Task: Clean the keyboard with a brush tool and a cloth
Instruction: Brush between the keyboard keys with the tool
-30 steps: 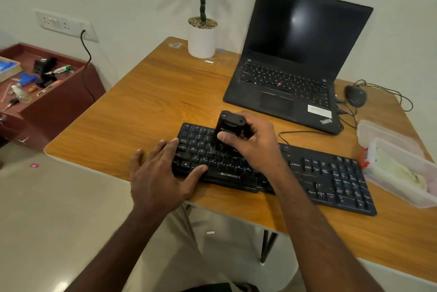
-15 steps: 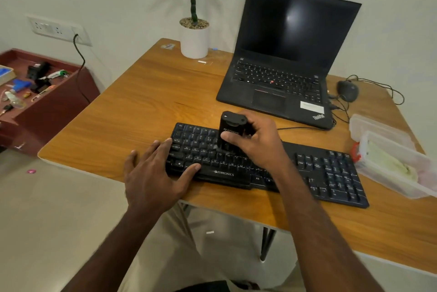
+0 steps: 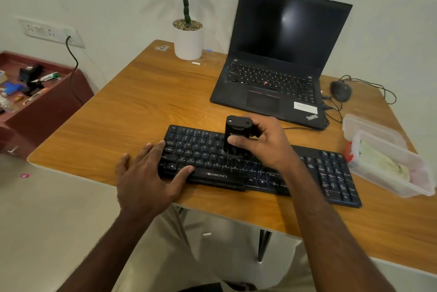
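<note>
A black keyboard (image 3: 326, 173) lies across the front of the wooden table (image 3: 146, 102). My right hand (image 3: 262, 145) grips a black block-shaped brush tool (image 3: 236, 131), held upright with its lower end on the keys in the keyboard's middle. My left hand (image 3: 149, 173) rests flat on the keyboard's left end, fingers straight and thumb along the front edge. A pale cloth (image 3: 383, 164) lies inside a clear plastic box (image 3: 402, 187) to the right of the keyboard.
An open black laptop (image 3: 279, 60) stands behind the keyboard. A black mouse (image 3: 340, 90) with cables sits at the back right. A white plant pot (image 3: 188, 41) is at the back edge. A red-brown cabinet (image 3: 47, 107) with small items stands on the left.
The brush tool in my right hand has shifted slightly right along the keys. My left hand has stayed on the keyboard's left end. The camera view has drifted a little.
</note>
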Demonstrator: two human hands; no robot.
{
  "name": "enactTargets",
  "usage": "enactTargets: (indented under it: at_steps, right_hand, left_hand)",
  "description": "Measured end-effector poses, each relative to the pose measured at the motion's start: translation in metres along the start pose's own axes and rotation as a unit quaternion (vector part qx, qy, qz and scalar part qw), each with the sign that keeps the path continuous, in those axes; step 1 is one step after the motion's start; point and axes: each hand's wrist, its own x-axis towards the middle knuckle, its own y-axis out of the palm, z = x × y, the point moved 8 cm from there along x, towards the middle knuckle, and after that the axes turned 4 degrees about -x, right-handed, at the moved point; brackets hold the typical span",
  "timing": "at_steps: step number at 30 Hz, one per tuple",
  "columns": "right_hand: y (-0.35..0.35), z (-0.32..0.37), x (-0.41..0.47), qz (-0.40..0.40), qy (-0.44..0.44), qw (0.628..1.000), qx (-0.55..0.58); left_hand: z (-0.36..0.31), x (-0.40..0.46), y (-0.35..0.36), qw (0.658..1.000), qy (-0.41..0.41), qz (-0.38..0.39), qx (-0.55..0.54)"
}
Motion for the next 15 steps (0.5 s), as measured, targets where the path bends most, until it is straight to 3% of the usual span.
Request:
enactTargets:
  at_steps: [6,11,15]
  right_hand:
    - [-0.048,-0.015,-0.012,-0.005,0.024,0.999,-0.022]
    - [-0.023,-0.001,-0.008,-0.035,-0.012,0.999,0.008]
    - [-0.021,-0.013,-0.012,-0.019,0.014,1.0,0.001]
  left_hand:
    - [0.0,0.0,0.001,1.0,0.0,-0.001,0.002]
    - [0.001,0.0,0.001,1.0,-0.001,0.002,0.003]
    - [0.001,0.0,0.001,1.0,0.0,0.004,0.004]
